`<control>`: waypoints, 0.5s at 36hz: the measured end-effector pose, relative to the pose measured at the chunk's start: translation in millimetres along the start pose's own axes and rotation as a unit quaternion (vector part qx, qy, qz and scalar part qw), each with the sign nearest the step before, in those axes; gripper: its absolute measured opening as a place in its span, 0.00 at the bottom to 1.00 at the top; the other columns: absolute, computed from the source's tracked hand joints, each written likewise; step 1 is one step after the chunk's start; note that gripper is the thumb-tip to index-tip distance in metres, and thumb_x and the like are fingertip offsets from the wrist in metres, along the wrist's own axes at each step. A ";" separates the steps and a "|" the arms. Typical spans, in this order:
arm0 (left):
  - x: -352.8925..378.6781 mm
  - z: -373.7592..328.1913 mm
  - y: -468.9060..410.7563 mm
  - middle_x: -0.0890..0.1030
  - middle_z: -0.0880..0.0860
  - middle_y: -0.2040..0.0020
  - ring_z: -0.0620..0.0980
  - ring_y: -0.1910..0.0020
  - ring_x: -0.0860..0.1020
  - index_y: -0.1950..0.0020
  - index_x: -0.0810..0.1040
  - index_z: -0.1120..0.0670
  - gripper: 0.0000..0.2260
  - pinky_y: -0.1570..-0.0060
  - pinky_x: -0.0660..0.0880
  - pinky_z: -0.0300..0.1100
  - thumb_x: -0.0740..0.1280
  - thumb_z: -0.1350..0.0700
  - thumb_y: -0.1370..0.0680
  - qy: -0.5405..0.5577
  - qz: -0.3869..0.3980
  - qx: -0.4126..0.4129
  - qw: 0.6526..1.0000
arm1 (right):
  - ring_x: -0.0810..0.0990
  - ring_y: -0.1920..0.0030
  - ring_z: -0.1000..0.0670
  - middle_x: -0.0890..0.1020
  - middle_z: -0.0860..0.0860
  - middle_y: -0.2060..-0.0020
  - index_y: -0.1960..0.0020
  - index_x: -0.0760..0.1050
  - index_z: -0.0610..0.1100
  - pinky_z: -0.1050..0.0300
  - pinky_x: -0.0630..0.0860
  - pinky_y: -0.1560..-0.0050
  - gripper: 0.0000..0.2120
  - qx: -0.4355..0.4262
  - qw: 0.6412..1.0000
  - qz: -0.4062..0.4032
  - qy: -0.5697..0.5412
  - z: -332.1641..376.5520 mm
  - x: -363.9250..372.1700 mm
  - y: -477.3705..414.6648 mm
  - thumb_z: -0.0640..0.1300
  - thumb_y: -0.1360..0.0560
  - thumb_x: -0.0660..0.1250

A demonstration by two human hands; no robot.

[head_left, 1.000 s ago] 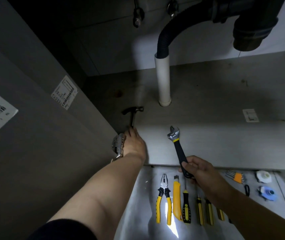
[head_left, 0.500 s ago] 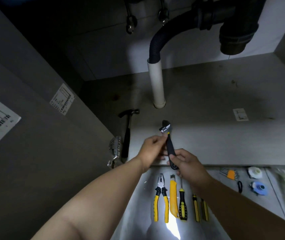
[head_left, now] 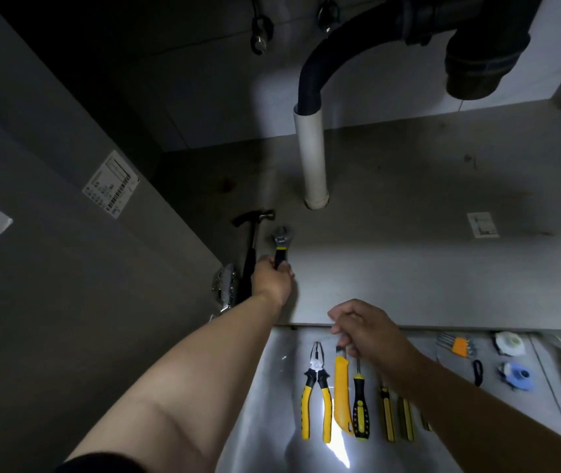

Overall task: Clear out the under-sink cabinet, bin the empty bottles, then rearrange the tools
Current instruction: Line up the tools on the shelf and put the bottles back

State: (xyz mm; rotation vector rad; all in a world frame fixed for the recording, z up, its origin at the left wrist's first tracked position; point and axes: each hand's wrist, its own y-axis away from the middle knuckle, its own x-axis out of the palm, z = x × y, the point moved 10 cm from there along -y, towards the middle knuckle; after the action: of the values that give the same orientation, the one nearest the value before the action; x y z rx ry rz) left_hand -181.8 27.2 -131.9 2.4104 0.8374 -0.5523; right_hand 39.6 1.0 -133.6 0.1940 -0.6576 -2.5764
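Black-and-yellow adjustable wrench (head_left: 281, 242) is in the left hand (head_left: 272, 281), inside the cabinet.
Left grip wrapped round the wrench handle, low over the grey cabinet floor (head_left: 408, 233), just right of the black claw hammer (head_left: 251, 240). Right hand (head_left: 371, 332) curled above the yellow utility knife (head_left: 342, 394) outside; can't tell if its grip holds anything.

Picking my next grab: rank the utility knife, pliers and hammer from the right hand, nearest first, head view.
1. Utility knife, right at the right hand.
2. Pliers, just left of it, on the floor.
3. Hammer, far left, inside the cabinet.
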 end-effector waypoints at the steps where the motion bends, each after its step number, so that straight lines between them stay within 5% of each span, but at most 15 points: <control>1: -2.3 -0.6 -2.2 0.82 0.59 0.53 0.54 0.55 0.80 0.43 0.77 0.60 0.07 0.51 0.74 0.39 0.66 0.58 0.19 -0.049 -0.006 0.004 0.999 | 0.78 0.62 0.50 0.83 0.46 0.59 0.49 0.80 0.44 0.57 0.74 0.63 0.07 -0.007 1.000 -0.002 -0.003 0.1 -1.5 -0.3 0.41 0.18 0.62; 4: -4.7 -9.6 1.2 0.80 0.61 0.40 0.61 0.41 0.79 0.34 0.74 0.58 0.16 0.42 0.75 0.48 0.68 0.57 0.21 -0.188 -0.012 0.054 0.981 | 0.78 0.62 0.50 0.82 0.45 0.59 0.49 0.80 0.44 0.59 0.74 0.64 0.07 -0.047 0.998 -0.020 0.034 4.2 -6.2 -0.4 0.39 0.19 0.63; 9: 1.0 -14.7 19.3 0.68 0.58 0.35 0.62 0.35 0.71 0.27 0.65 0.51 0.27 0.41 0.75 0.54 0.63 0.62 0.25 -0.323 0.001 0.132 0.937 | 0.77 0.55 0.49 0.78 0.44 0.53 0.46 0.80 0.40 0.70 0.71 0.59 0.09 -0.147 0.960 -0.095 0.217 17.2 -15.4 3.4 0.32 0.22 0.64; 14: 2.7 -19.2 36.2 0.69 0.55 0.40 0.59 0.38 0.69 0.38 0.72 0.52 0.16 0.57 0.72 0.49 0.60 0.63 0.25 -0.413 -0.021 0.193 0.890 | 0.70 0.45 0.49 0.77 0.49 0.51 0.46 0.80 0.45 0.63 0.62 0.50 0.12 -0.187 0.906 -0.116 0.363 17.0 -14.5 9.6 0.32 0.27 0.67; 18: 5.6 -17.9 37.9 0.69 0.56 0.37 0.59 0.37 0.67 0.36 0.73 0.54 0.18 0.57 0.73 0.50 0.59 0.66 0.25 -0.453 -0.031 0.202 0.868 | 0.70 0.40 0.49 0.77 0.50 0.46 0.44 0.79 0.45 0.60 0.66 0.42 0.14 -0.186 0.890 -0.085 0.407 12.5 -11.3 11.8 0.35 0.27 0.67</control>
State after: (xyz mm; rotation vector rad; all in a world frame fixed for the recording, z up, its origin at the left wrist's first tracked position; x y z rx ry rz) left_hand -149.2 14.8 -108.0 2.0433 0.3841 -1.8391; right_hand 51.3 2.5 -116.8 1.1545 0.1723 -2.3847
